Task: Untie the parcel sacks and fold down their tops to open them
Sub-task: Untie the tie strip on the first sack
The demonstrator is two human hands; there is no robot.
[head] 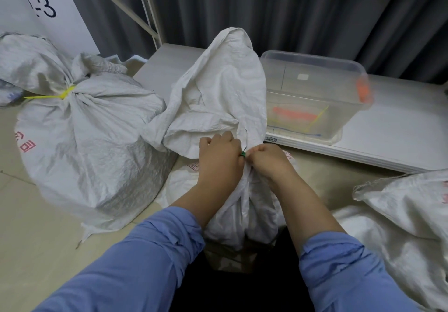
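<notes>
The left hand (220, 159) and right hand (266, 160) both pinch the green tie (243, 153) cinched round the middle sack (218, 88).

White sack (218, 88), green tie (243, 153); grey sack (97, 137), yellow tie (63, 94); blue sleeves (155, 251).

Place: parcel sorting or storage room
Stock: bulging woven sacks (84, 142) on the floor, necks cinched with cable ties (64, 93)
Marker: numbered white panel (46, 8)
Fittings: metal rack frame (148, 13); clear bin (312, 98) holding coloured strips
</notes>
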